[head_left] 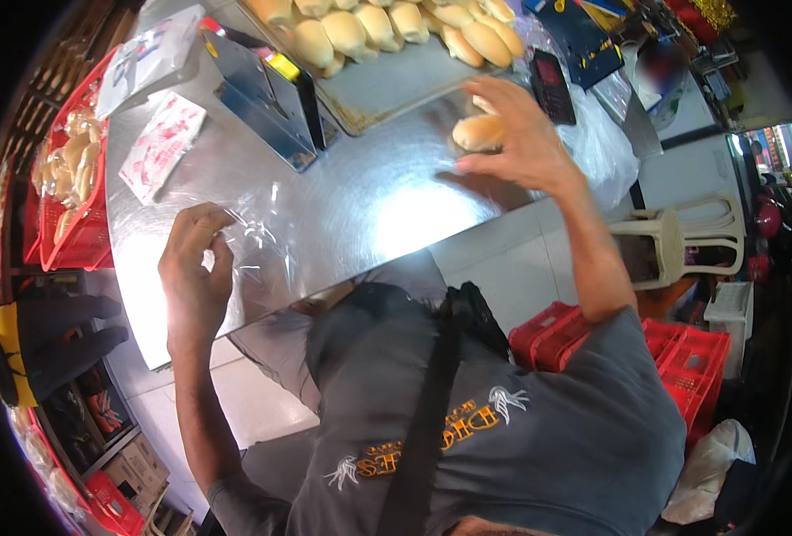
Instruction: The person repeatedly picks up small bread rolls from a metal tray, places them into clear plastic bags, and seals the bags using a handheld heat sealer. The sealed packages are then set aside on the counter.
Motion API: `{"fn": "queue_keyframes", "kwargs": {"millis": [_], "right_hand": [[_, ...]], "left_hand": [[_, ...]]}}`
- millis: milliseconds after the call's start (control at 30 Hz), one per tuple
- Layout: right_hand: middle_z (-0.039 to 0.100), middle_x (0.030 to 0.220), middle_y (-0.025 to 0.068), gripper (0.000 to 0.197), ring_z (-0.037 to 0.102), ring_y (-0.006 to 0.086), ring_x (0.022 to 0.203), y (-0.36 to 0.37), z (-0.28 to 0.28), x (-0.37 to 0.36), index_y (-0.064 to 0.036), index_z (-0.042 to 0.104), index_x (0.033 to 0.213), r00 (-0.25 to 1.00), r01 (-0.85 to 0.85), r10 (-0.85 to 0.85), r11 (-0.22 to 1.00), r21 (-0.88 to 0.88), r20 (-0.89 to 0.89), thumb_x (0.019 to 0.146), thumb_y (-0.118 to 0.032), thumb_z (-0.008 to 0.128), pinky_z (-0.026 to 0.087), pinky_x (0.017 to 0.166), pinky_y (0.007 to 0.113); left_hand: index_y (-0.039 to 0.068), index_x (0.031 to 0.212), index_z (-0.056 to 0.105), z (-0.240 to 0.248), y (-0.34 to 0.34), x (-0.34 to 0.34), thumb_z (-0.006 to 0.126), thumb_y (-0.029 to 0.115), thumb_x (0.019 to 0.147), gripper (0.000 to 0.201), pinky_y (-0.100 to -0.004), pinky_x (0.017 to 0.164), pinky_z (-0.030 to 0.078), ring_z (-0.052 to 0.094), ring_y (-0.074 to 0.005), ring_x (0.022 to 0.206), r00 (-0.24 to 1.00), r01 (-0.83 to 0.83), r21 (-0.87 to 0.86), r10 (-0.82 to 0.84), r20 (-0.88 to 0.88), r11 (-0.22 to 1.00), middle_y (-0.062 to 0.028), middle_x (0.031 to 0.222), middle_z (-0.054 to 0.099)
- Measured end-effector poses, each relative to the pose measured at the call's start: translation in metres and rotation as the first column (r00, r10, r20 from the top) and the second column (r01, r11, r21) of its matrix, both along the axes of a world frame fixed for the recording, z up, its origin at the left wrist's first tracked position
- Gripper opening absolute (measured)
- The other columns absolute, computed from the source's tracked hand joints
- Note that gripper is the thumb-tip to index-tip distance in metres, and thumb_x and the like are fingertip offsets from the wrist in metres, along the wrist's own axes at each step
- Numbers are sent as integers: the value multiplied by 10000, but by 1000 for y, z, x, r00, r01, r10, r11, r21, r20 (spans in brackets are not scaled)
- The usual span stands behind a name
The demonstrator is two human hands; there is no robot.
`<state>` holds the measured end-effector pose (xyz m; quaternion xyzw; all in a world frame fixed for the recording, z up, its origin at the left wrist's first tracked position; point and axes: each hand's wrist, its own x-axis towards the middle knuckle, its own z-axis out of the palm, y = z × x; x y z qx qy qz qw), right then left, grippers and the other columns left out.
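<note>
My left hand [197, 263] is over the left part of a steel table [342, 201], thumb and forefinger pinched together at the edge of a clear plastic bag [269, 237]. The bag lies crumpled on the metal and is partly lost in the glare. My right hand [530, 143] is curled round a bread roll [479, 133] above the table, near the tray's front edge. A second pale piece shows just above that roll, mostly hidden by the fingers. Beyond the hands, a metal tray [396, 94] carries several golden rolls [347, 33].
A blue-grey metal device [266, 98] with a yellow part stands left of the tray. Nearby lies a red-and-white packet [162, 147]. A red crate [47, 219] holds bagged bread at left. A black keypad device [552, 87] and plastic bags [603, 138] lie at right, before a chair [691, 234].
</note>
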<state>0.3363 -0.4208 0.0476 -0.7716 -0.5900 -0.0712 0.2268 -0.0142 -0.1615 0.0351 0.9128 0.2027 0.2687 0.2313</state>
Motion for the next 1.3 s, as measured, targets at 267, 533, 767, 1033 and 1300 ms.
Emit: {"fn": "queue_keyframes", "kwargs": {"millis": [267,533,767,1033,1300], "right_hand": [[562,1535,160,799,529,401,1398,42,-30,137,-85,574,1495,964,210,-231,964,162,128,861,-495,835,426,1181,476],[648,1402,149,622,633,333,1248,71,-24,163,-131,657,1427,977,136,-137,991,17,163,913,-461,777,502,1082,470],[708,935,19,545,602,96,758,89,60,134,-132,729,1363,872,-64,-154,906,-419,-465,918,-448,744,473,588,268],[733,1121,58,541,659,123,898,85,50,48,-68,701,1330,633,-355,196,933,-56,-749,920,-420,720,538,730,272],[662,1300,104,514,670,138,1114,65,36,-117,-4,586,1316,131,-379,411,862,337,-902,894,-212,792,535,920,279]], "left_hand": [[-5,1020,733,-3,-5,1,649,-130,895,196,-287,805,579,709,-176,960,993,-90,-98,96,65,991,-104,1081,712],[-8,1019,744,-3,1,-22,678,-167,842,247,-302,782,569,713,-196,884,973,-177,-34,181,144,984,-115,1045,747],[17,1223,736,13,4,-14,619,-169,872,414,-309,830,578,708,-187,1007,920,-302,10,289,264,953,-122,1164,739],[13,1101,780,19,-7,7,533,-218,769,474,-367,938,573,733,-294,1074,989,-132,110,123,85,985,-142,1123,756],[30,1335,660,19,-41,40,640,-157,773,593,-356,821,599,723,-324,1071,993,122,-207,-118,30,971,-139,1336,661]]}}
